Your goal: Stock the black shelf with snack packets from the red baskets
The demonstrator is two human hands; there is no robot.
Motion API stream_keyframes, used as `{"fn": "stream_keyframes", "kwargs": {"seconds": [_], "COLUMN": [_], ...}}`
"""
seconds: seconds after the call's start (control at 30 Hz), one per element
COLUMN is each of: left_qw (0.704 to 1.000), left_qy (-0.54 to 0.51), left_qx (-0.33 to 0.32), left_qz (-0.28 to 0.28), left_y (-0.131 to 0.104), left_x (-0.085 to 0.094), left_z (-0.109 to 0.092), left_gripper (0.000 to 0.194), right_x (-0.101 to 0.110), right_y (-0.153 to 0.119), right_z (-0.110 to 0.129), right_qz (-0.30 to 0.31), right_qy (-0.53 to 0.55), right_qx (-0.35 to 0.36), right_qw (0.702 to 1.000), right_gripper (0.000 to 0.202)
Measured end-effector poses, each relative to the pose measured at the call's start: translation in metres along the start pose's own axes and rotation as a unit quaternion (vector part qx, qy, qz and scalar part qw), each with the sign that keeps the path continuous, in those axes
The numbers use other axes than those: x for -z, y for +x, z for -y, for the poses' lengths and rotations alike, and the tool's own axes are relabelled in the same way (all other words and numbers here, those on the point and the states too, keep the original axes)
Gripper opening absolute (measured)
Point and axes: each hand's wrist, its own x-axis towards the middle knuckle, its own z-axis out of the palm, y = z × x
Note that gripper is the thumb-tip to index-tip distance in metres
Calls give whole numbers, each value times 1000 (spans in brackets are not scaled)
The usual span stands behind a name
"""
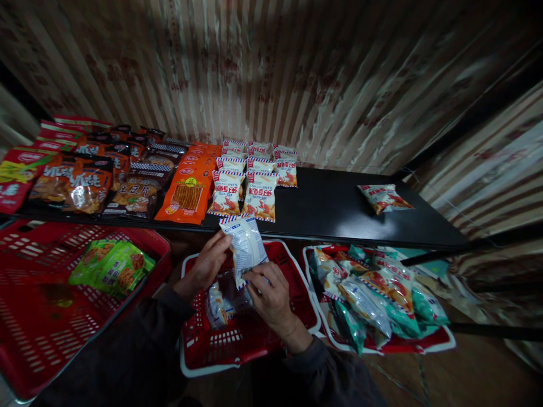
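A white snack bag (248, 242), its printed back facing me, is held between both hands above the middle red basket (297, 277). My left hand (212, 259) grips its left edge near the top. With its fingers closed, my right hand (271, 291) pinches the lower right corner. Beneath the hands, a few more snack bags (217, 308) lie in that basket, partly covered. Just beyond the held bag, several matching white-and-red snack bags (261, 195) stand in rows on the black shelf (322, 209).
Orange snack packs (189, 186) and brown potato-chip bags (136, 189) line the shelf's left part. A single snack bag (384, 198) lies at its right. Green packs (112, 265) rest in the left red basket (31, 316). The right basket (445, 342) is heaped with white and teal bags.
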Motion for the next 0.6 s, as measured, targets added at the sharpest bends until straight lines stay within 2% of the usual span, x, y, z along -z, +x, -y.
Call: {"fn": "stream_keyframes", "kwargs": {"seconds": [0.2, 0.33, 0.47, 0.53, 0.6], "left_qw": [994, 991, 991, 992, 993], "left_qy": [88, 101, 89, 80, 77], "left_qx": [-27, -29, -14, -7, 2], "left_qz": [-66, -87, -100, -95, -88], "left_y": [0, 3, 3, 3, 3], "left_x": [5, 9, 8, 8, 8], "left_z": [11, 17, 13, 10, 9], "left_gripper": [37, 40, 44, 44, 44], "right_x": [-6, -9, -9, -6, -3], "right_y": [1, 2, 3, 4, 4], "right_z": [6, 9, 13, 14, 12], "right_qz": [31, 50, 75, 68, 24], "right_qy": [-27, -50, -13, 27, 55], "right_qx": [11, 16, 27, 31, 1], "right_qw": [999, 997, 997, 997, 998], "right_gripper": [17, 19, 12, 14, 18]}}
